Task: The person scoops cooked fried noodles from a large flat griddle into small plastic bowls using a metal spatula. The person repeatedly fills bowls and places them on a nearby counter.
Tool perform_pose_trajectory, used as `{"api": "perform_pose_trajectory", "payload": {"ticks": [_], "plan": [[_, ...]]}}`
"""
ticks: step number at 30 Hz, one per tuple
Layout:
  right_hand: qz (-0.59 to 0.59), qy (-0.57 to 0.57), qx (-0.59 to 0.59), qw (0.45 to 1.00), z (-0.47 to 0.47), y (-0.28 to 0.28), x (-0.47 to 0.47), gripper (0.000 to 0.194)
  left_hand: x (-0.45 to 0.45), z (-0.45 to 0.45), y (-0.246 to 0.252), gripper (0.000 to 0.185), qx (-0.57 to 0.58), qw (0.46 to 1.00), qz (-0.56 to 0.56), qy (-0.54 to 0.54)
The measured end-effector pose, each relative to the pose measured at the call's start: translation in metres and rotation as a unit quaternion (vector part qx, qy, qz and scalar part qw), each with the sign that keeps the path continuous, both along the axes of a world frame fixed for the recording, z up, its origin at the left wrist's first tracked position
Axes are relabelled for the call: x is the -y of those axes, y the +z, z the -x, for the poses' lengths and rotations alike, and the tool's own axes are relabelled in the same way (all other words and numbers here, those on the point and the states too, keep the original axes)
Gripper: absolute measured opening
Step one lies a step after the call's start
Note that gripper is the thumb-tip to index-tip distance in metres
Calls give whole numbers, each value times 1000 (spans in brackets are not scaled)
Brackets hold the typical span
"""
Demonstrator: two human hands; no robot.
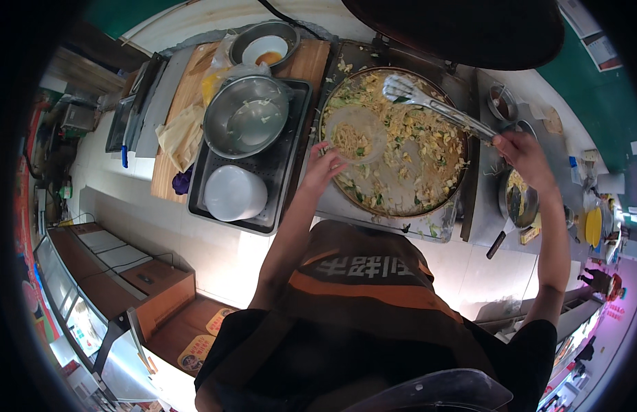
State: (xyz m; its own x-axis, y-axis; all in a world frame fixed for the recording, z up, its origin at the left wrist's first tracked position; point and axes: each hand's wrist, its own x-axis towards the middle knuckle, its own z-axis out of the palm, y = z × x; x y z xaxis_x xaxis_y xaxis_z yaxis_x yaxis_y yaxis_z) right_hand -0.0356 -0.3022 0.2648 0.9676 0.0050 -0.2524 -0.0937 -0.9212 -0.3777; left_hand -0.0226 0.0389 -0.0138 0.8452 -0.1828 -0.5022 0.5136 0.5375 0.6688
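My left hand (324, 167) grips the rim of a clear round plastic bowl (372, 126) over the left side of a large round griddle (401, 201). Some noodles with bits of greens (352, 139) lie in the bowl. In my right hand (527, 157) are metal tongs (452, 110), held by the handle end above the griddle's right rim. Their broad scalloped head rests over the upper middle of the griddle, where it hides some food. Fried noodles mixed with egg and chopped greens (426, 131) are spread over the griddle, thinner near its lower middle.
Left of the griddle, a black tray (283, 170) bears a steel bowl (246, 116) and a stack of plastic bowls (235, 193). A dark round lid (462, 31) stands raised behind. On the right counter are a steel bowl of food (527, 201) and a dark-handled utensil (496, 244).
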Motion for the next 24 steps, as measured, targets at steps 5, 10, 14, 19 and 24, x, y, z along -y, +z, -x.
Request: {"api": "perform_pose_trajectory", "payload": {"ticks": [5,10,14,19,24], "plan": [[186,160,94,965,3,8,-53,39,27,1,19,40,-2,999,43,-13],[227,182,73,954,13,8,-57,36,33,4,30,45,-11,997,73,-16],[147,117,50,981,18,-1,-9,37,30,6,24,45,-15,997,76,-9],[-172,-166,-198,951,18,-84,91,50,14,8,12,43,-15,998,62,1],[-261,-336,-344,837,41,-231,144,52,-5,19,12,40,-4,999,53,8]]}}
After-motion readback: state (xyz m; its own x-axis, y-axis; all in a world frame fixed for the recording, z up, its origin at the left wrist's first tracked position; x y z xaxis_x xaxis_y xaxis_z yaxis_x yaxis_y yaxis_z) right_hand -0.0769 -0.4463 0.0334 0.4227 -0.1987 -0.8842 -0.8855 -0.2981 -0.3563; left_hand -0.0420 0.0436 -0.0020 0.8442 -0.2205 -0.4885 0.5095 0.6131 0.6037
